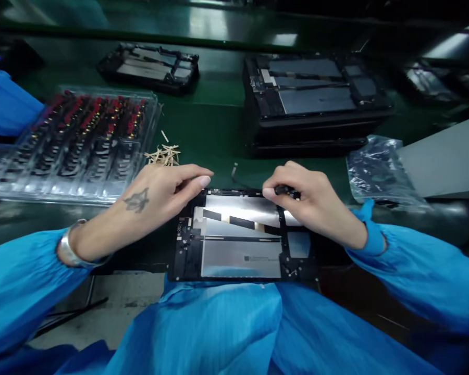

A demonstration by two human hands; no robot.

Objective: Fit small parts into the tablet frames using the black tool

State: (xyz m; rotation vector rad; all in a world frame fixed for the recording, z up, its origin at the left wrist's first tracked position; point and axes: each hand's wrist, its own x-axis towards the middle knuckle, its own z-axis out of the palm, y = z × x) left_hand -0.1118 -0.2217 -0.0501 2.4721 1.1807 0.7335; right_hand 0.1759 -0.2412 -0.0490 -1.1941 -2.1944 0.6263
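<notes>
An opened tablet (pixel 241 255) lies in front of me at the bench edge, its silver inner panel, black ribbon cables and black frame showing. Over its upper left corner is my left hand (pixel 160 195), thumb and forefinger brought together; whatever lies between them is too small to make out. My right hand (pixel 308 195) is closed around a dark slim tool (pixel 287 191) above the upper right edge of the tablet. Its exact kind is hidden by the fingers. A small pale strip (pixel 234 169) stands out just beyond the tablet's far edge, between the hands.
A clear plastic tray (pixel 78 146) of small red-and-black parts sits left, beside a heap of thin tan strips (pixel 164 155). Stacked opened tablets (pixel 316 104) stand back right, another opened tablet (pixel 152 67) back left. A clear bag (pixel 379 169) and grey-white box (pixel 445 159) are right.
</notes>
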